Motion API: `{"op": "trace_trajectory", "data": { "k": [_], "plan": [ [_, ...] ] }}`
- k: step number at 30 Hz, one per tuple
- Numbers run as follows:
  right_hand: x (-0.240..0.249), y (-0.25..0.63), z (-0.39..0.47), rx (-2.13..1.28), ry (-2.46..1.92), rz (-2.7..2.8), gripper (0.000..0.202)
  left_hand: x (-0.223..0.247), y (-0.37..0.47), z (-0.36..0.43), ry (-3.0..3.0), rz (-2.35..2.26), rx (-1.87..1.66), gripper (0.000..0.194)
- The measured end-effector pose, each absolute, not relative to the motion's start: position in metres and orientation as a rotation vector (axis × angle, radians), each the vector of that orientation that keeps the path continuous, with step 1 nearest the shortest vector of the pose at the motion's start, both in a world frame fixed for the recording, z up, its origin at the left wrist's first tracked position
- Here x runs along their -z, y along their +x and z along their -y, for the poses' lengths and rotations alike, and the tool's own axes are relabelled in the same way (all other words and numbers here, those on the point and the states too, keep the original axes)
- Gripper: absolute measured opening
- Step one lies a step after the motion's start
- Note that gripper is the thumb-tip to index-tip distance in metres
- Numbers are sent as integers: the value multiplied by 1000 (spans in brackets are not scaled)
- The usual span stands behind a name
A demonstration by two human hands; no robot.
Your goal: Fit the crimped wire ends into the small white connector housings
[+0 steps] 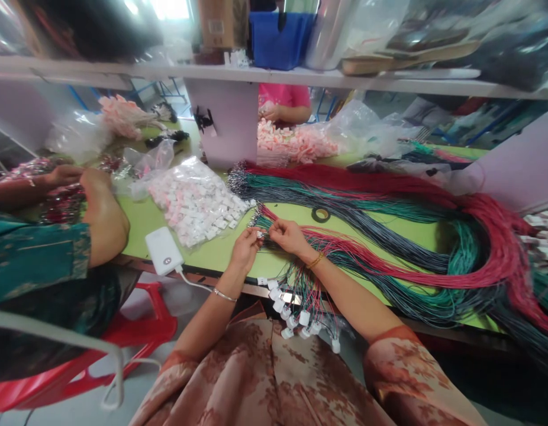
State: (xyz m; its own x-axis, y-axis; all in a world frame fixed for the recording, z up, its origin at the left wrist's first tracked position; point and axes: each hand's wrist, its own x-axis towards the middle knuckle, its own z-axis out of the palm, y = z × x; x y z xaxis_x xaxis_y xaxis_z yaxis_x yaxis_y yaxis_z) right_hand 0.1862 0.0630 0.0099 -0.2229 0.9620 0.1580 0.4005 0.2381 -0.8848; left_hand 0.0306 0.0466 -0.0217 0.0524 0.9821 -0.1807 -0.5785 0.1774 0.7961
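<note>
My left hand [244,249] pinches a small white connector [260,235] at the table's front edge. Close beside it, my right hand [289,237] is closed with thumb and forefinger together, apparently on a thin wire by the connector; its fingertips hide most of it. Under and around both hands runs a bundle of red, green and dark wires [371,260], its metal-tipped ends close to my fingers. Several white connectors on wires [304,318] hang over the edge below my right wrist. A clear bag of white connectors [198,204] lies left of my hands.
A white power bank [164,251] with a cable lies at the left front. A roll of black tape [321,214] sits among the wires. Another person's arm [100,207] rests at left; a person in pink [285,100] sits opposite. A shelf [167,70] spans above, holding a blue bin [280,38].
</note>
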Motion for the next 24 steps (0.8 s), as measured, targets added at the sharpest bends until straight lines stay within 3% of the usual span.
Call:
{"op": "trace_trajectory", "data": {
  "k": [8, 16, 24],
  "plan": [
    [-3, 182, -63, -945, -1289, 1767, 17, 24, 34, -43, 711, -932, -1349, 28],
    [-3, 181, -63, -1070, -1237, 1788, 25, 24, 37, -42, 811, -1012, -1358, 26],
    [-5, 186, -62, -902, -1172, 1973, 20, 25, 37, -43, 841, -1032, -1328, 28]
  ]
}}
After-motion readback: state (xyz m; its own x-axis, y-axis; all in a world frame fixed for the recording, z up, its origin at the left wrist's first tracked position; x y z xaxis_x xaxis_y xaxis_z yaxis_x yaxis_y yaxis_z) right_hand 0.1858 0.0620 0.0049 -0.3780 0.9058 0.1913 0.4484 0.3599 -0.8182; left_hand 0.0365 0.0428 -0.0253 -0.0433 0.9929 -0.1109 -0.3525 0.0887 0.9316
